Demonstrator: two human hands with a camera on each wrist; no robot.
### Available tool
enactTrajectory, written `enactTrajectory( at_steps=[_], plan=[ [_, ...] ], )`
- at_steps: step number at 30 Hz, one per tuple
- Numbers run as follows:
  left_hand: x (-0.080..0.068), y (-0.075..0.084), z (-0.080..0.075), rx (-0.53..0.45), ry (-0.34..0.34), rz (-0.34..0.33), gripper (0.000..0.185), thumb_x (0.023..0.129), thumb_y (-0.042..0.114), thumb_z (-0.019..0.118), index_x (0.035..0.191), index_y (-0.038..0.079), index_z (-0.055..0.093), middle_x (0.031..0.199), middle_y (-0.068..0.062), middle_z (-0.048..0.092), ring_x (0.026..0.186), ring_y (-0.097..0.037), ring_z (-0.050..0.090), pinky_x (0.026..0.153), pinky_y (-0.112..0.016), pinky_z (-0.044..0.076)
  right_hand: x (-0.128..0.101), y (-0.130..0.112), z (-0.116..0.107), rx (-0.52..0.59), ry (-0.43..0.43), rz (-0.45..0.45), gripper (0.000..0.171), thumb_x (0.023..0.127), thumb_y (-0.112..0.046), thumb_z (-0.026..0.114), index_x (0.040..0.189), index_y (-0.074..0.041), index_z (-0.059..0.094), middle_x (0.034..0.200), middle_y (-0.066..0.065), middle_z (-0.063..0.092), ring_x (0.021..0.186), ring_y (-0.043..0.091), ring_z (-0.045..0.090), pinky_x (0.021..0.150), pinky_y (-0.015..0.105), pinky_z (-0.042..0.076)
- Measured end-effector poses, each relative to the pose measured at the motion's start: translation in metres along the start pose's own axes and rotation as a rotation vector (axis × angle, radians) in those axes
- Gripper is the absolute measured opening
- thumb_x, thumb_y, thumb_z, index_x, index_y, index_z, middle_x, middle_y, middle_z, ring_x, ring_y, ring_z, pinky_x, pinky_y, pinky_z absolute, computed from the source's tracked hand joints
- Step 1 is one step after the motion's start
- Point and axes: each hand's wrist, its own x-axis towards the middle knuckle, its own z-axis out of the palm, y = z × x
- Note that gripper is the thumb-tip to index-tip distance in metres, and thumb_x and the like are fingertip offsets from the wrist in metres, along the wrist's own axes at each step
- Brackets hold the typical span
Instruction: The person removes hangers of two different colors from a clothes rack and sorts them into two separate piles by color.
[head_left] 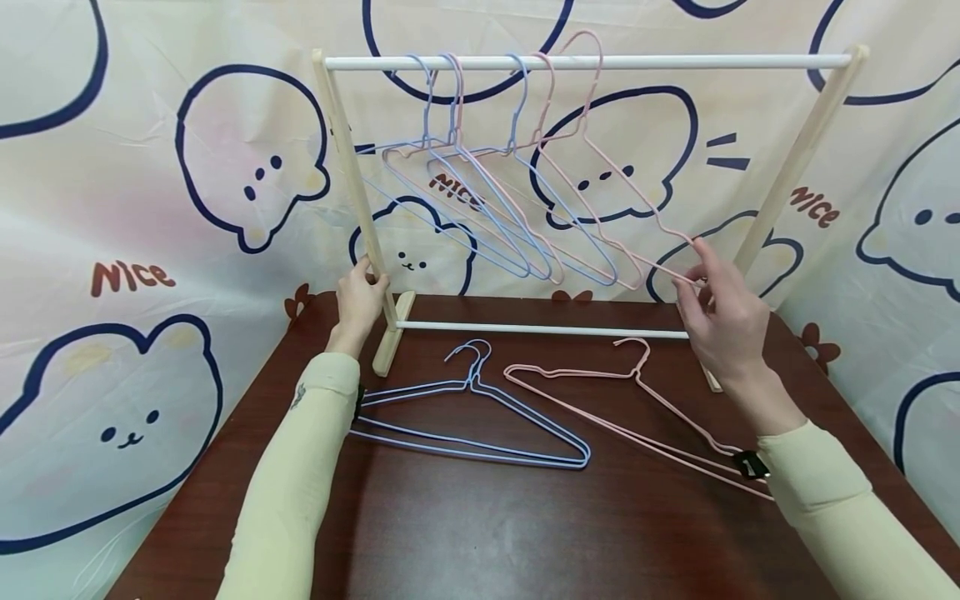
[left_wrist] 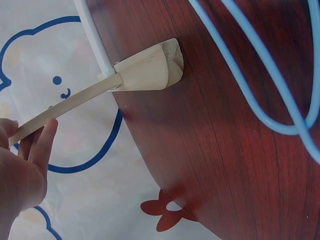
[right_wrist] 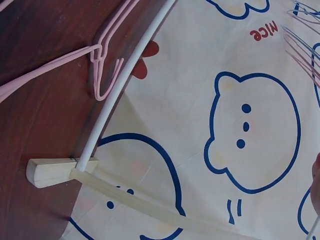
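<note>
My right hand (head_left: 727,325) pinches the lower right corner of a pink hanger (head_left: 598,65). That hanger's hook arches higher over the white top rail (head_left: 712,62) than its neighbours' hooks. Left of it, several blue and pink hangers (head_left: 513,117) hang from the rail, their wires overlapping. My left hand (head_left: 358,300) grips the left wooden post (head_left: 348,167) of the rack low down; the left wrist view shows fingers and thumb around the post (left_wrist: 65,105). Only a sliver of the right hand (right_wrist: 316,185) appears in the right wrist view.
Two blue hangers (head_left: 474,379) lie nearly stacked on the dark wooden table (head_left: 465,533), partly behind the left forearm. Pink hangers (head_left: 637,372) lie to their right, reaching under the right wrist. A lower white bar (head_left: 540,330) joins the rack's feet (head_left: 393,333). A cartoon-printed cloth (head_left: 247,158) hangs behind.
</note>
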Motion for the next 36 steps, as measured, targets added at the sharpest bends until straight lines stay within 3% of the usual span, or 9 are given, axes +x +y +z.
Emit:
enactTrajectory(
  at_steps=[5,13,21,23,30,36],
  plan=[
    [0.0,0.0,0.0,-0.005,-0.004,-0.003,0.039,0.101,0.02,0.055,0.139,0.013,0.054,0.106,-0.022,0.07,0.09,-0.038,0.07,0.073,-0.048,0.057,-0.007,0.002,-0.004,0.023,0.042,0.065,0.048,0.085,-0.001,0.075,0.132,-0.007,0.063,0.087,0.018,0.07,0.059,0.022,0.055,0.062,0.007,0.032],
    [0.001,0.002,0.0,-0.018,-0.013,-0.006,0.04,0.101,0.019,0.056,0.14,0.011,0.053,0.11,-0.024,0.07,0.094,-0.04,0.071,0.077,-0.051,0.058,-0.015,0.001,-0.016,0.085,0.108,0.137,0.05,0.081,0.011,0.073,0.129,-0.001,0.063,0.088,0.025,0.067,0.074,-0.015,0.045,0.068,0.0,0.034],
    [0.003,0.0,0.002,-0.011,-0.007,-0.009,0.039,0.1,0.017,0.057,0.138,0.011,0.054,0.107,-0.023,0.07,0.092,-0.039,0.07,0.074,-0.05,0.057,-0.021,0.002,-0.035,0.119,0.137,0.241,0.049,0.083,0.011,0.071,0.13,-0.001,0.063,0.088,0.027,0.066,0.079,-0.014,0.05,0.069,0.0,0.038],
    [0.003,0.0,0.002,-0.007,-0.008,-0.011,0.039,0.1,0.018,0.057,0.138,0.012,0.054,0.107,-0.023,0.07,0.091,-0.039,0.07,0.074,-0.05,0.057,-0.023,0.003,-0.04,0.12,0.147,0.268,0.048,0.084,0.008,0.071,0.131,-0.002,0.063,0.088,0.023,0.067,0.08,-0.013,0.052,0.07,0.001,0.039],
    [0.002,-0.001,0.001,0.0,-0.008,-0.011,0.038,0.1,0.019,0.056,0.138,0.012,0.055,0.106,-0.022,0.07,0.091,-0.038,0.07,0.074,-0.05,0.057,-0.026,0.007,-0.058,0.143,0.18,0.35,0.045,0.089,-0.002,0.07,0.133,-0.007,0.063,0.095,-0.025,0.061,0.08,-0.009,0.055,0.071,0.004,0.042],
    [0.002,0.0,0.002,-0.005,-0.007,-0.005,0.039,0.1,0.019,0.056,0.139,0.012,0.054,0.105,-0.023,0.07,0.09,-0.038,0.07,0.073,-0.049,0.056,-0.036,0.006,-0.072,0.148,0.165,0.38,0.045,0.089,-0.003,0.071,0.133,-0.006,0.062,0.094,-0.026,0.061,0.079,-0.01,0.055,0.073,0.003,0.043]
  ],
)
